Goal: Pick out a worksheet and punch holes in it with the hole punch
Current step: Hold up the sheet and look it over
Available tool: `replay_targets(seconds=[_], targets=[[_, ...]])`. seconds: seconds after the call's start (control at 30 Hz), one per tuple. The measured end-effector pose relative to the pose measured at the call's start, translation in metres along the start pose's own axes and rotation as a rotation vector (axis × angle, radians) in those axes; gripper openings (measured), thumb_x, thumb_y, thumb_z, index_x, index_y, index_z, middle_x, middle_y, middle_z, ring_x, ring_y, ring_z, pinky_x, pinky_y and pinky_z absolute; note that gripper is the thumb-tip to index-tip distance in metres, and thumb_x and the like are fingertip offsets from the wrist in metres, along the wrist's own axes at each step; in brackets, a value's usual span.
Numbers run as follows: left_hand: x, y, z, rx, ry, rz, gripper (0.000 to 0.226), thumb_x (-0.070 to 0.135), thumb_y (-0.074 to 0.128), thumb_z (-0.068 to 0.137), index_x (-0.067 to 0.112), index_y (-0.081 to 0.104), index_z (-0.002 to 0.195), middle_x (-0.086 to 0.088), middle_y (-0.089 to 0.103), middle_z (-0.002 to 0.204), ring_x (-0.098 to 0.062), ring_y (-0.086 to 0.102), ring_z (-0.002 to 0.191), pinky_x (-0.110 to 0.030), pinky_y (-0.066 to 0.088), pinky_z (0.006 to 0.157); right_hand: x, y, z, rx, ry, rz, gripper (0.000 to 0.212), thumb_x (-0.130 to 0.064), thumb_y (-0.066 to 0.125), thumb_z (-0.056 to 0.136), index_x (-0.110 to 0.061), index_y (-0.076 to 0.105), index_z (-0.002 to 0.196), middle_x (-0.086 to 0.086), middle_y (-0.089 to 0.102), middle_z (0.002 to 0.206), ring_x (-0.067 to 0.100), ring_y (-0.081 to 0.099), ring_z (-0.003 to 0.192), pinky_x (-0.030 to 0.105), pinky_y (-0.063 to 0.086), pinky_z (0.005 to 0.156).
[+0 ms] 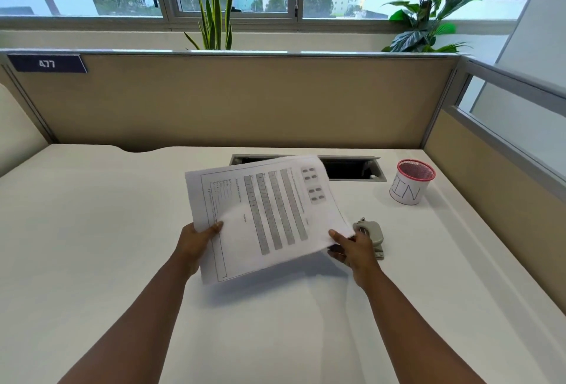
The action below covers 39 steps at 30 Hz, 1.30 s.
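Note:
A white printed worksheet (263, 215) with grey bars and small text is held above the white desk (92, 230), tilted and turned sideways. My left hand (196, 241) pinches its near left edge, thumb on top. My right hand (352, 249) grips its near right corner. Just beyond my right hand, a grey hole punch (372, 230) lies on the desk, partly hidden by the hand and the paper's corner.
A red mesh cup (410, 183) wrapped in paper marked "BIN" stands at the back right. An open cable slot (352, 167) lies in the desk behind the worksheet. Beige partitions (245, 102) close off the back and right side.

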<state>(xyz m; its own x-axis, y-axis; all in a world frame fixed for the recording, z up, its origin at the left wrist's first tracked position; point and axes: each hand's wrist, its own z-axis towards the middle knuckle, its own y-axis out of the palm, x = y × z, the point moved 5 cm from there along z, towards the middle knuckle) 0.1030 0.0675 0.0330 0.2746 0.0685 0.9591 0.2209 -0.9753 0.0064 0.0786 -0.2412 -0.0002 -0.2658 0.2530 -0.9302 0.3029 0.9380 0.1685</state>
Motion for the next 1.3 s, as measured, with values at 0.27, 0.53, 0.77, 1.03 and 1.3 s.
replay_targets(seconds=[0.27,0.53,0.77,1.03,1.3], targets=[[-0.036,0.034,-0.011,0.025,-0.108,-0.284,0.044,0.001,0.059,0.086,-0.002,0.050,0.128,-0.023,0.054,0.132,-0.029,0.056,0.099,-0.045,0.043,0.097,0.012,0.044,-0.007,-0.185,0.113,0.305,0.012,-0.007,0.058,0.087,-0.015,0.063,0.095,0.002,0.071,0.087,0.016,0.068,0.079,0.024,0.060,0.061],[-0.050,0.042,-0.012,-0.042,-0.257,-0.404,0.035,0.020,0.057,0.090,0.010,0.054,0.123,-0.013,0.061,0.113,-0.020,0.060,0.083,-0.035,0.055,0.067,0.000,0.046,0.001,-0.065,0.071,0.162,0.039,0.007,0.057,0.084,0.001,0.054,0.123,0.014,0.061,0.112,0.025,0.063,0.082,0.022,0.056,0.058],[-0.027,0.000,0.019,-0.033,-0.213,-0.073,0.035,0.043,0.048,0.092,0.015,0.057,0.111,-0.007,0.062,0.109,-0.025,0.058,0.091,-0.027,0.044,0.068,-0.012,0.025,0.019,-0.212,0.203,-0.083,0.045,0.010,0.057,0.083,0.002,0.052,0.126,0.020,0.056,0.130,0.026,0.060,0.091,0.033,0.053,0.072],[-0.036,0.024,0.030,-0.211,-0.313,0.337,0.032,0.038,0.058,0.088,0.010,0.058,0.103,-0.006,0.065,0.094,-0.021,0.062,0.079,-0.029,0.050,0.065,-0.007,0.015,0.039,-0.245,0.320,-0.323,0.043,0.007,0.061,0.082,0.002,0.054,0.124,0.018,0.062,0.118,0.028,0.058,0.098,0.043,0.049,0.094],[-0.046,0.046,0.041,-0.251,-0.312,0.314,0.017,0.026,0.065,0.085,0.009,0.062,0.087,-0.007,0.064,0.083,-0.021,0.060,0.071,-0.028,0.050,0.060,0.000,0.015,0.046,-0.235,0.325,-0.568,0.041,0.002,0.064,0.082,0.002,0.054,0.122,0.015,0.067,0.110,0.018,0.061,0.076,0.025,0.052,0.061]])
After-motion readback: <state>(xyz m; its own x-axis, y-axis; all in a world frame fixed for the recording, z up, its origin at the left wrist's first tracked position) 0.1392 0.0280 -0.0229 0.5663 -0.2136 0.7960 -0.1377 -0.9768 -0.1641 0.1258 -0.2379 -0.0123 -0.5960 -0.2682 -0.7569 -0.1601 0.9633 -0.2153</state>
